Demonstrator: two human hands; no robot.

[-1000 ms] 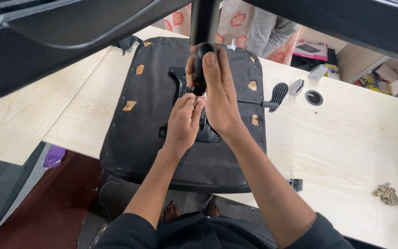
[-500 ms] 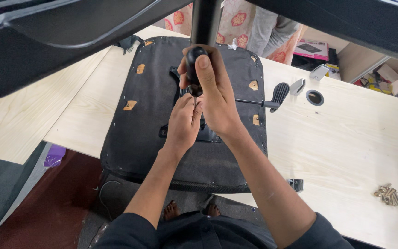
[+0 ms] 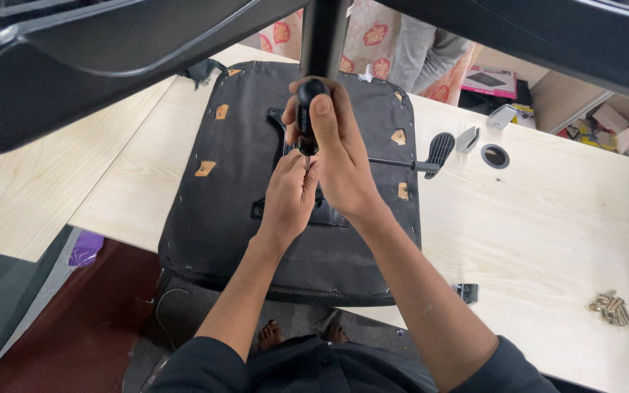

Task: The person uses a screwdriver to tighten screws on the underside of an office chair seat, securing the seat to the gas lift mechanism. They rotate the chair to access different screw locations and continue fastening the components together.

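An upturned black chair seat (image 3: 227, 211) lies on a pale wooden table (image 3: 547, 240), its metal mounting plate (image 3: 329, 212) facing up. My right hand (image 3: 340, 156) is wrapped around the black handle of a screwdriver (image 3: 307, 116), held upright over the plate. My left hand (image 3: 291, 193) pinches the screwdriver's shaft near its tip, just above the plate. A lever with a black paddle (image 3: 438, 151) sticks out to the seat's right.
Black chair parts (image 3: 111, 65) hang close overhead across the top of view. A heap of screws (image 3: 611, 308) and a small black bracket (image 3: 467, 292) lie on the table at right. A round hole (image 3: 495, 156) and a person in patterned cloth (image 3: 431, 54) are beyond.
My right hand has turned on the screwdriver handle, and the handle tip now shows above my fingers. My left hand stays at the shaft.
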